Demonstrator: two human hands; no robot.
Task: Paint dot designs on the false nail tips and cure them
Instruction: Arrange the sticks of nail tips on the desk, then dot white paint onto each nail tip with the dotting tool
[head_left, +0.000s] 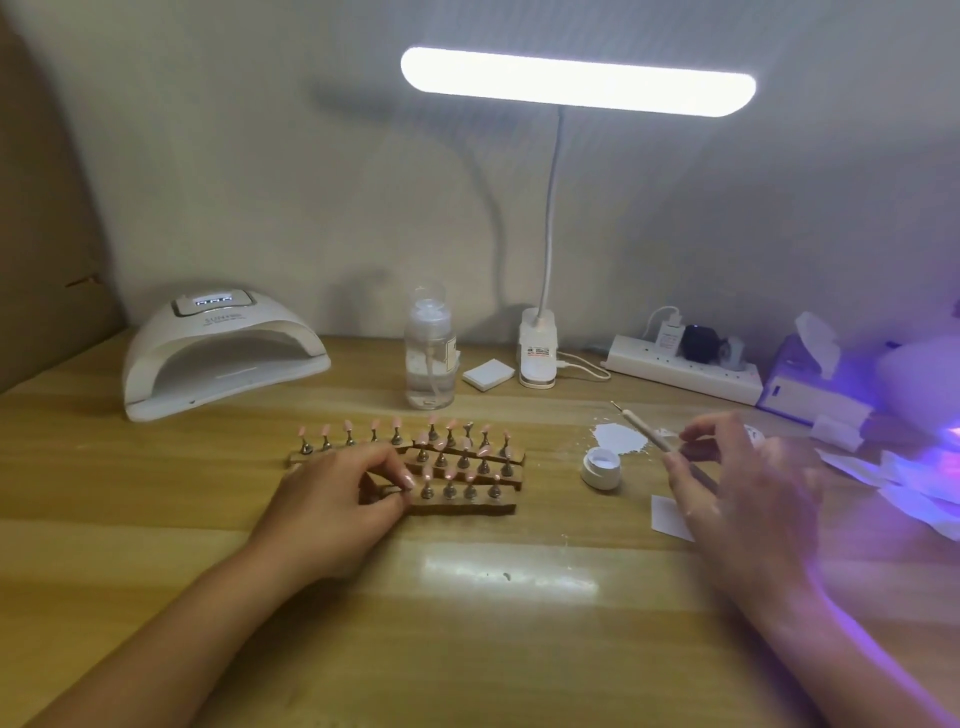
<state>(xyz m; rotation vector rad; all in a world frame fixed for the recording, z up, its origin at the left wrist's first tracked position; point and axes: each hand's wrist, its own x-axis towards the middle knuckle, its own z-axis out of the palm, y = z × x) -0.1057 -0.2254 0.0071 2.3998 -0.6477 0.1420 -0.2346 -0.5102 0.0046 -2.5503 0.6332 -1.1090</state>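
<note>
Left hand (337, 499) pinches nail stand (467, 508); right hand (743, 493) grips dotting tool (644, 428).

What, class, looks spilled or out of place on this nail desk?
A ragged white blotch with stray specks lies on the wooden table, just behind the small open white jar; it looks like spilled or smeared paint. The wooden holder bars also lie unevenly, angled against one another.
</note>
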